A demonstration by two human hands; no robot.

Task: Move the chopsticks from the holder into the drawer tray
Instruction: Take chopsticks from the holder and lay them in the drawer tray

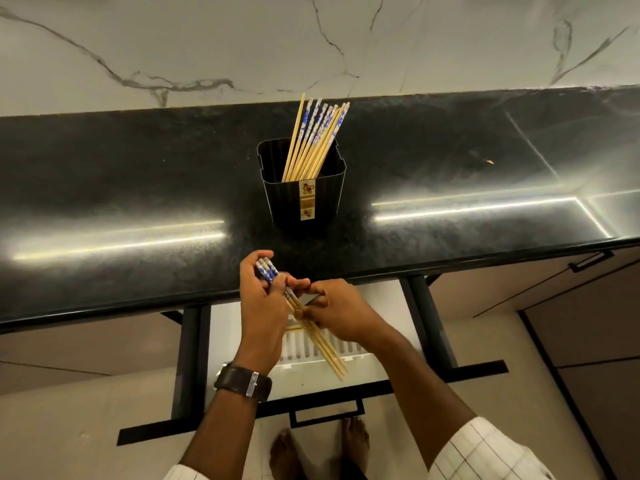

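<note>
Held chopsticks [323, 346] run 11 to 5 o'clock, tips over the drawer tray [360, 358]; left hand [263, 306] fingers wrap the patterned ends, right hand [343, 315] fingers pinch mid-shaft.

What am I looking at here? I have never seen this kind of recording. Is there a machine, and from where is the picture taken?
There is no machine. A person works with bare hands, and the single picture comes from a camera worn on the head, looking down. On the black counter stands a black holder with other chopsticks leaning inside. Below the counter, an open drawer holds a white tray. The left hand, which wears a wristwatch, and the right hand both hold a small bundle of chopsticks above the tray.
</note>
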